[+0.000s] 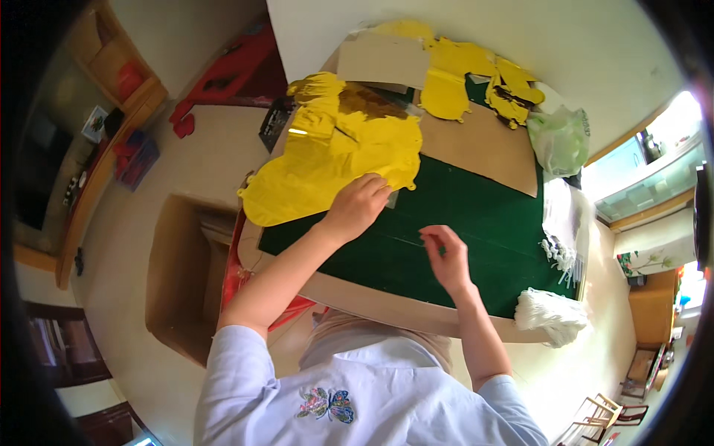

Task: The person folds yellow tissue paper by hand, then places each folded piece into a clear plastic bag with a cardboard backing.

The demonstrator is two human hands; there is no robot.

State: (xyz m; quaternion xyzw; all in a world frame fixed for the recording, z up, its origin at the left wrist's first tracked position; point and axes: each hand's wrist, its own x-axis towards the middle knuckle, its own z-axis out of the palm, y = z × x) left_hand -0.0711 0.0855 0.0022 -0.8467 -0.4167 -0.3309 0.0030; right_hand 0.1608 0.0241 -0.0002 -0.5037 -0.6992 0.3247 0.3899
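A pile of flat, shiny yellow foil pieces (320, 167), which look like uninflated balloons with small tabs, lies on the left of a dark green board (476, 204). My left hand (361, 206) is at the pile's near right edge, fingers closed together; what they hold is hidden. A small clear-grey patch (392, 199) shows beside its fingertips. My right hand (449, 260) hovers over the green board, fingers curled and the thumb near them. Anything in that pinch is too small to make out. A thin pale line crosses the board between the hands.
More yellow foil pieces (446, 93) lie at the back by brown cardboard (483, 145) and a grey-beige sheet (383, 59). On the right are a pale green plastic bag (559, 141), white strings (561, 223) and a white string bundle (550, 316). A cardboard box (182, 275) stands open at left.
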